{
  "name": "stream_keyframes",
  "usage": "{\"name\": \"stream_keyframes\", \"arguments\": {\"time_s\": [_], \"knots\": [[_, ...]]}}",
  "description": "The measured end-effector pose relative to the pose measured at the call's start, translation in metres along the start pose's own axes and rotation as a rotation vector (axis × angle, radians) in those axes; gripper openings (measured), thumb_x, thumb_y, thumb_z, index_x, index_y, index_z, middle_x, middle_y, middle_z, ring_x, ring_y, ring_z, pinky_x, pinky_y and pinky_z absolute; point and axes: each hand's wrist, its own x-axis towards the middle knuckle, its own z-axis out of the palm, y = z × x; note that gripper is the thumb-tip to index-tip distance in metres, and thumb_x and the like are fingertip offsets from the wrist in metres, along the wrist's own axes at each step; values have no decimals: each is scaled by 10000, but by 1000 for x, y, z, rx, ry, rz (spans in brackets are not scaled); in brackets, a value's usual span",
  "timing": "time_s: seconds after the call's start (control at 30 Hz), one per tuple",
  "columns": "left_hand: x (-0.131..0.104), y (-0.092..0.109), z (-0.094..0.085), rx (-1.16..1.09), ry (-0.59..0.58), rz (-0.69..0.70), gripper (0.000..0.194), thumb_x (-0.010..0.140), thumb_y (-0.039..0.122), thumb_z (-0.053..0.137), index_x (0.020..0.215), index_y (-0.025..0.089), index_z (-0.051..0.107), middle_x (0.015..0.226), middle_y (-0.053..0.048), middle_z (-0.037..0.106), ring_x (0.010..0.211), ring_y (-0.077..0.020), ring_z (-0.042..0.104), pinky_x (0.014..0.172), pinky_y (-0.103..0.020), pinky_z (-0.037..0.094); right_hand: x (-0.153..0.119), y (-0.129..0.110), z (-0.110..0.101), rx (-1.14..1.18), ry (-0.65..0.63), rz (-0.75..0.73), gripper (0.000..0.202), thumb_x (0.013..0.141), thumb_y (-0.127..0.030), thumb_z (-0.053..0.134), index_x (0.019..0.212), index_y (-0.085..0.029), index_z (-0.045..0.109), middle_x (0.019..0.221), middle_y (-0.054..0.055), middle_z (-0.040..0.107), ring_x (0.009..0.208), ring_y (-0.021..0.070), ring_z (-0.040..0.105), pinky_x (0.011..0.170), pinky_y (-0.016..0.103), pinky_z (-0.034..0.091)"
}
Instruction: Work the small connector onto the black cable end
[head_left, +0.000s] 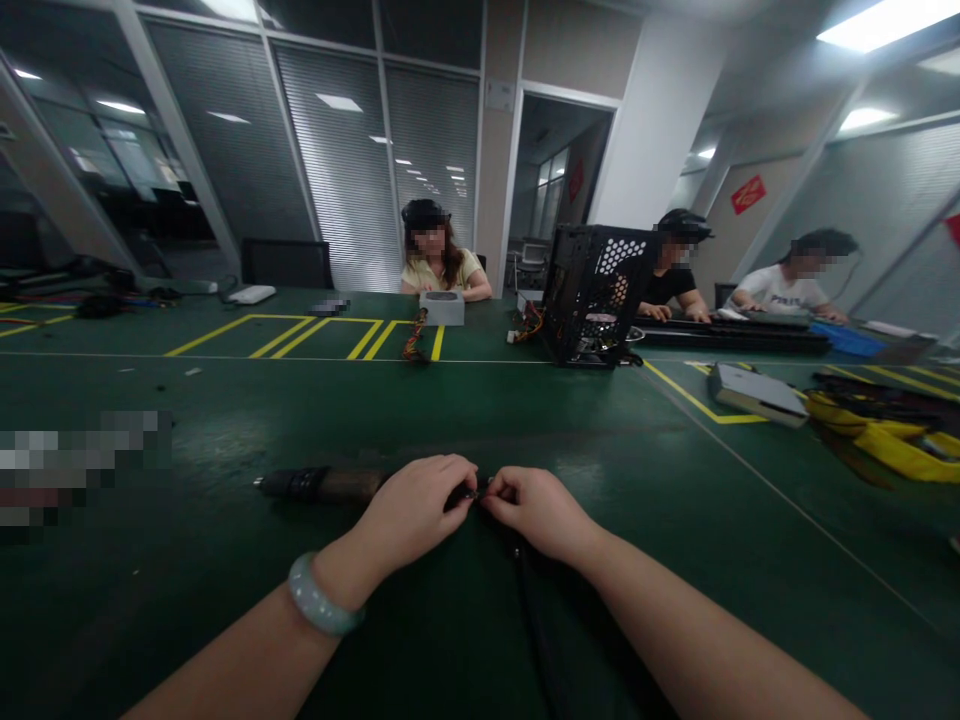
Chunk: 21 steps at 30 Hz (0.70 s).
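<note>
My left hand [420, 508], with a pale green bangle [321, 596] at its wrist, has its thumb and fingers pinched together. Facing it closely, my right hand [546, 512] is pinched too. Something small and dark sits between the two sets of fingertips, too small and covered to name. Behind the left hand a dark electric screwdriver [337, 485] lies on the green table [225, 640], its metal tip pointing left; the hand hides its other end. A black cord or strap [536, 625] runs from below the right hand toward the table's near edge.
A black computer case [592, 295] stands across the table, with a power supply [442, 307] and wires to its left. At right lie a silver box [757, 393] and a yellow bag [900, 445]. Several people sit at the far side.
</note>
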Motion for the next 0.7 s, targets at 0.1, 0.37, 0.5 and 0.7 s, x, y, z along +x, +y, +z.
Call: {"name": "stream_keyframes", "arguments": {"time_s": [0.1, 0.37, 0.5, 0.7], "knots": [[0, 0, 0, 3, 6, 22, 125, 838, 162, 567, 945, 225, 584, 1032, -17, 641, 953, -207, 598, 839, -364, 470, 0, 0, 0, -2, -4, 1, 127, 856, -315, 614, 851, -217, 695, 767, -18, 703, 667, 118, 619, 583, 213, 383], [0, 1, 1, -5, 24, -9, 167, 831, 185, 580, 994, 220, 570, 1046, -30, 637, 966, -216, 600, 857, -370, 471, 0, -1, 0, -4, -6, 8, 123, 848, -307, 616, 827, -210, 688, 737, -22, 691, 639, 112, 607, 565, 208, 369], [-1, 1, 1, -17, 2, -24, 122, 837, 196, 585, 954, 227, 570, 1023, -16, 635, 947, -211, 597, 842, -368, 464, -1, -1, 0, 3, -2, 3, 120, 851, -303, 611, 833, -211, 686, 746, -24, 694, 651, 111, 610, 578, 204, 374], [0, 2, 0, -25, 3, -13, 153, 814, 153, 572, 948, 226, 571, 1012, -13, 637, 944, -208, 596, 857, -364, 457, -1, -2, -1, 2, -7, 15, 130, 857, -305, 605, 840, -206, 688, 743, -23, 693, 643, 112, 602, 569, 206, 368]]}}
